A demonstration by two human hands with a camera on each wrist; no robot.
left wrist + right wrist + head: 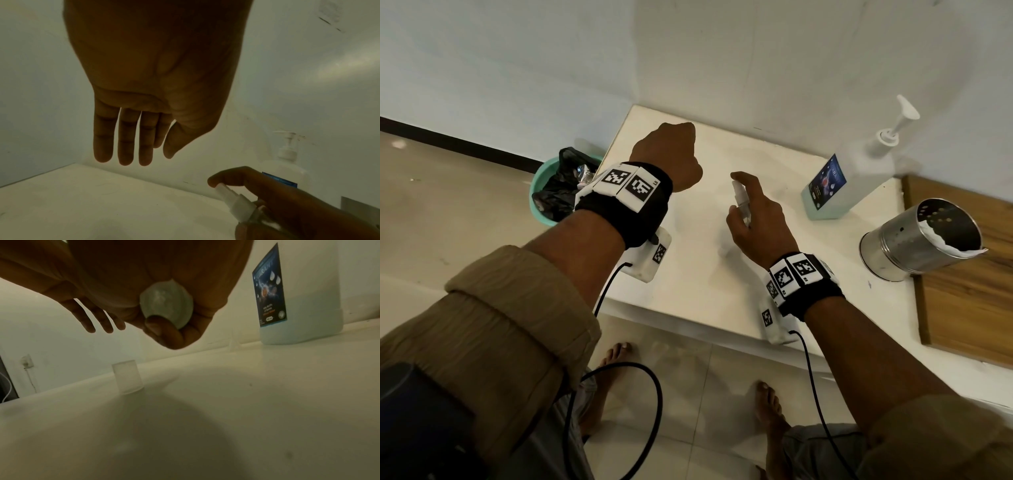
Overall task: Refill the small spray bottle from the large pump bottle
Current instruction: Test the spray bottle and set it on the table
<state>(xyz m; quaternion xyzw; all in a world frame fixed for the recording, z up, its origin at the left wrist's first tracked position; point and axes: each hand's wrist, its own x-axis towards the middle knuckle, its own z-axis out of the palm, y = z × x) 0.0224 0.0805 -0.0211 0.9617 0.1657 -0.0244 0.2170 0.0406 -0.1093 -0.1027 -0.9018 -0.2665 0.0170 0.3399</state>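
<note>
The small clear spray bottle [742,202] is held upright-tilted in my right hand [751,214] above the white table [705,284]. My index finger lies on its white nozzle [226,191]. Its round base [166,305] shows in the right wrist view, with thumb and fingers curled round it. The large pump bottle [835,185], with a blue label and a white pump head [897,126], stands at the back right by the wall. My left hand [667,150] hovers to the left of the spray bottle, its fingers [125,138] straight and holding nothing.
A small clear cap [125,378] stands on the table beyond my right hand. A perforated steel cup [924,236] sits at the right on a wooden board [969,301]. A teal bin [544,212] with a black bag stands on the floor at the table's left.
</note>
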